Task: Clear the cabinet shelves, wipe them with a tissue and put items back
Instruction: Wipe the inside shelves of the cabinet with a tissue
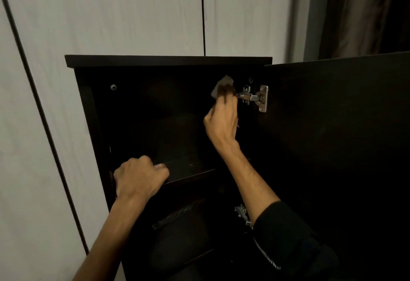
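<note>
A small dark cabinet [168, 61] stands open in front of me, its inside nearly black. My right hand [223, 121] reaches into the upper compartment and presses a crumpled white tissue [223, 83] against the right inner wall, just left of the upper metal hinge [255, 97]. My left hand [139, 176] has its fingers curled over the front edge of the middle shelf [190, 170]. No items show on that shelf. The lower compartment is too dark to make out.
The cabinet door [332, 136] hangs open to the right. A lower hinge [243, 214] shows beside my right sleeve. Pale wardrobe panels [111, 14] stand behind the cabinet, and a dark curtain [366, 10] hangs at the upper right.
</note>
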